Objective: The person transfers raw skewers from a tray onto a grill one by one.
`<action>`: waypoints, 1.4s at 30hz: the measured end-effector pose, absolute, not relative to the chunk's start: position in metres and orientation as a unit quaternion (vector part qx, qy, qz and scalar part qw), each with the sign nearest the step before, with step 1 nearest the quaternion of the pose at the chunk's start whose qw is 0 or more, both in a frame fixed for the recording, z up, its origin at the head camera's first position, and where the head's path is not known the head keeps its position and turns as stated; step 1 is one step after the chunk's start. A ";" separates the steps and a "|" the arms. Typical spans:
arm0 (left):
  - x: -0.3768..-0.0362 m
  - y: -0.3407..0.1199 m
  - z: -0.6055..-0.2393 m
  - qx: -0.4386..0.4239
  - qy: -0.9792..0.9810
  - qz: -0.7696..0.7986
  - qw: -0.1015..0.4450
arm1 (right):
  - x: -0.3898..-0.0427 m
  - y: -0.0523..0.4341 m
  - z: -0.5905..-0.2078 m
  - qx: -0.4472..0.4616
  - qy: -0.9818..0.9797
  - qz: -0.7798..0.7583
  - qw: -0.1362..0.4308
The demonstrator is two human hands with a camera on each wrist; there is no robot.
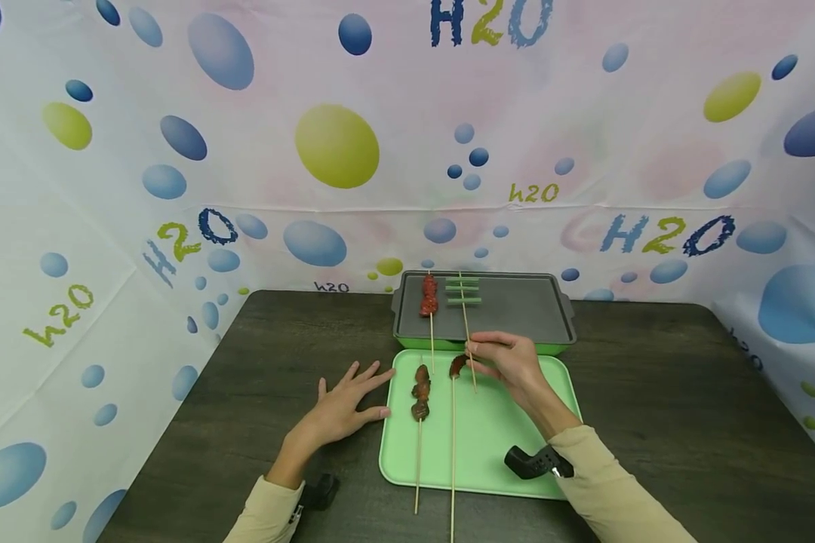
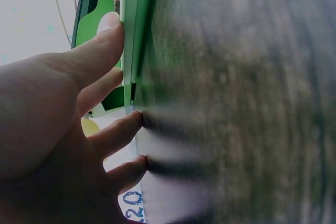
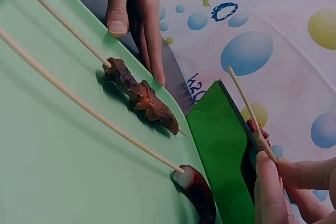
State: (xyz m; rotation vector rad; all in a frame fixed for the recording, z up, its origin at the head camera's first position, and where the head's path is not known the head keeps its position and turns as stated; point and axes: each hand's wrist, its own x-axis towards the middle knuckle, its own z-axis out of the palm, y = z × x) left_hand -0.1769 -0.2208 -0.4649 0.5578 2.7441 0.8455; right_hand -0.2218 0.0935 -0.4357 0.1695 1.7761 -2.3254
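The green-vegetable skewer (image 1: 466,313) runs near-to-far across the griddle (image 1: 516,305); the right hand (image 1: 509,362) pinches its near end, apparently, while the left hand (image 1: 346,403) lies flat, fingers spread.

A dark wood-grain table (image 1: 652,392) stands enclosed on three sides by a white backdrop cloth (image 1: 394,113). The cloth is printed with blue and yellow-green bubbles and "H2O" lettering. Light is even and soft.
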 end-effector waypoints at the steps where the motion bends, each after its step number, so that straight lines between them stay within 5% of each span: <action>1: -0.177 -0.221 -0.465 0.189 0.933 0.287 0.108 | -0.222 0.093 -0.436 0.060 0.603 -0.789 0.103; 28: -0.178 -0.221 -0.467 0.189 0.934 0.285 0.106 | -0.223 0.083 -0.444 0.090 0.604 -0.788 0.074; 42: -0.178 -0.222 -0.467 0.191 0.933 0.285 0.105 | -0.187 0.106 -0.436 0.033 0.656 -0.750 0.078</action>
